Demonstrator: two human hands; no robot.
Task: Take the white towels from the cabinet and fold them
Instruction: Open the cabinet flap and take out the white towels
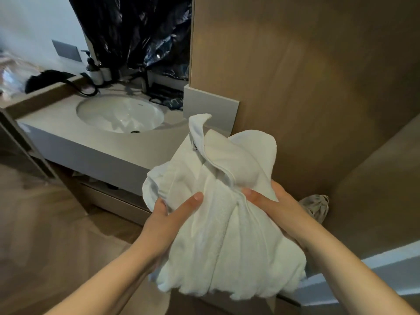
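- Far left: black object (45,79) on the ledge; bottles (98,73) behind the sink (102,110), which is set in a grey counter (75,142).
- Far, above the sink: black plastic sheet (141,32) hanging.
- Left hand (168,221), near: grips the left edge of the towel, thumb across the front, fingers behind.
- White towel (222,223): bunched, in mid-air between both hands, near centre.
- Right hand (272,205): grips the towel's right side, thumb on front.
- Right: wooden panel (306,76); grey cloth bundle (316,205) low beside it.

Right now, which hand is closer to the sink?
Left. The left hand grips the towel on the side nearest the sink; the right hand grips it farther off, by the wall.
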